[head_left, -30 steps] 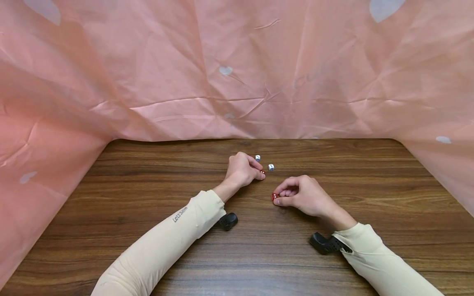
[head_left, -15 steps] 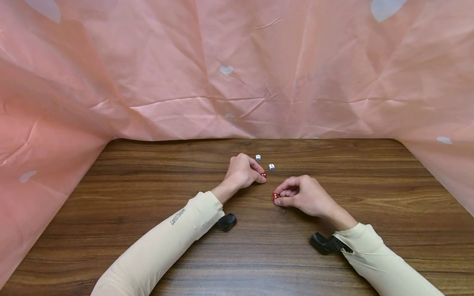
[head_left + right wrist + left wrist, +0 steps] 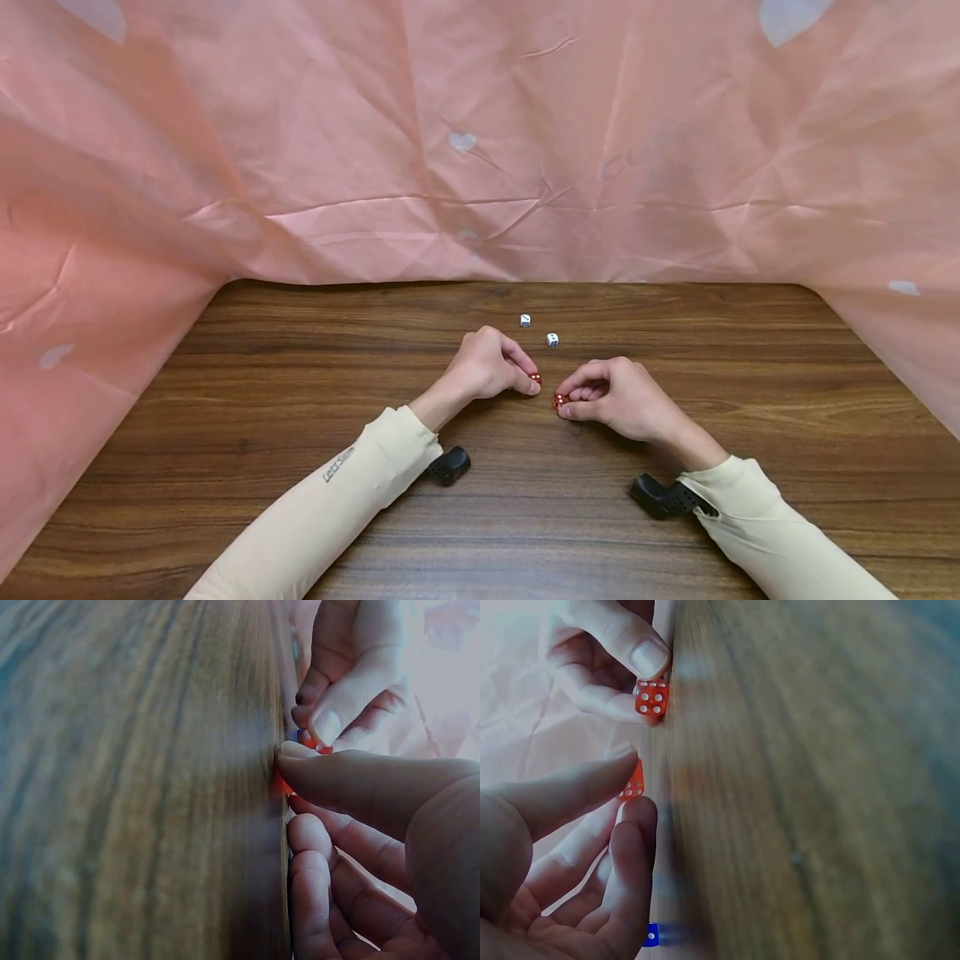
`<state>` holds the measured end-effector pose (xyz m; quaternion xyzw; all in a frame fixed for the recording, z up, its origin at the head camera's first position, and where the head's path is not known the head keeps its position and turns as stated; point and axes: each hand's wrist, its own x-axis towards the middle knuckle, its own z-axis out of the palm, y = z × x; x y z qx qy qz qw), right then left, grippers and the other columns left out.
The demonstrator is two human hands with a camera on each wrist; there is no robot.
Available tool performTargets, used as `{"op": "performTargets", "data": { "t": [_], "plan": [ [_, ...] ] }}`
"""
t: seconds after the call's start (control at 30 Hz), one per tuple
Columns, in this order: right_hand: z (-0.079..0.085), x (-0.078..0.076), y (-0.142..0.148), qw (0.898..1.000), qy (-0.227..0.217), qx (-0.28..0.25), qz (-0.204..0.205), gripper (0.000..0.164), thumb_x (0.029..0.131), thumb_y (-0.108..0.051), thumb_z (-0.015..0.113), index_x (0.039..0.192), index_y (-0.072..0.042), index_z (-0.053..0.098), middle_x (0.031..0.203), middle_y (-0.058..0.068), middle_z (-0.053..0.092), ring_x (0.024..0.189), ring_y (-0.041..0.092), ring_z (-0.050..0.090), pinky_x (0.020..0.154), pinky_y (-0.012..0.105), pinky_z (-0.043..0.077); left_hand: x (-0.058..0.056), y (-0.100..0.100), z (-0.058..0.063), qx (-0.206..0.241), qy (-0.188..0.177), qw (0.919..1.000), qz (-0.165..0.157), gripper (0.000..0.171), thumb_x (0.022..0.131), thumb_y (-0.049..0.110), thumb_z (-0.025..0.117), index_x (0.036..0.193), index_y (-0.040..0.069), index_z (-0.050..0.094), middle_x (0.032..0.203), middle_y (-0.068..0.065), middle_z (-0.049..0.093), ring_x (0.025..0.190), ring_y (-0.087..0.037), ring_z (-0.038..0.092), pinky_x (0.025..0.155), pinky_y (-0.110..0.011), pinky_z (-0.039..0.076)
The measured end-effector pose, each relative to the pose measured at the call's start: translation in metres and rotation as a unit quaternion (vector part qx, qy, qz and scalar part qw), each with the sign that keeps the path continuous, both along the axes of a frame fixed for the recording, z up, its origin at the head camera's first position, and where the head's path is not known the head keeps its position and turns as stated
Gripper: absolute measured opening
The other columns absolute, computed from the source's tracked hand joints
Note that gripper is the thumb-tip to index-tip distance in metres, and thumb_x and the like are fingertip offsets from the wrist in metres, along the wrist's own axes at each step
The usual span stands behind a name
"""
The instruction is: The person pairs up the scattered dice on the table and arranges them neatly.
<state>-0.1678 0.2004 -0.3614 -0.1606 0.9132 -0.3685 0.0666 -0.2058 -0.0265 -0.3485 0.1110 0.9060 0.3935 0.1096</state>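
My left hand pinches a red die with white pips between thumb and fingers, low over the tabletop. Close by on the right, a second red die is pinched by my right hand. A small gap separates the two dice. In the left wrist view the right hand's die shows its pips plainly, while the thumb and fingers partly cover the left hand's die. From the right wrist the thumb hides most of the nearer die.
Two white-topped dice with blue sides, one farther back and one nearer, lie beyond the hands on the brown wooden table. Pink cloth hangs behind and along the sides. A black wrist device sits below the left sleeve.
My left hand has drawn toward me with its red die, nearer the right hand's die. The right hand and both white-topped dice have stayed about where they were.
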Motion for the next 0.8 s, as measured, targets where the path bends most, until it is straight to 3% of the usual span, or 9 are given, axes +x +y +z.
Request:
{"op": "performTargets", "data": {
  "t": [0.4,0.8],
  "plan": [
    [0.002,0.001,-0.002,1.000,0.004,-0.009,0.009,0.019,0.083,-0.024,0.091,0.100,-0.017,0.084,0.087,-0.004,0.079,0.075,0.002,0.066,0.068,0.018,0.052,0.011,0.000,-0.002,0.044,-0.053,0.9966,-0.046,0.018,0.071,0.016,0.098,0.083,0.017,0.085,0.076,0.004,0.081,0.071,0.000,0.065,0.066,-0.019,0.046],
    [0.001,0.001,-0.001,1.000,0.017,0.002,0.009,0.018,0.083,-0.024,0.092,0.099,-0.019,0.085,0.089,-0.005,0.080,0.078,0.001,0.068,0.070,0.018,0.053,0.013,0.002,-0.005,0.060,-0.059,0.9937,-0.074,0.019,0.070,0.014,0.098,0.084,0.015,0.085,0.077,0.002,0.081,0.068,0.000,0.066,0.065,-0.018,0.047]
  ]
}}
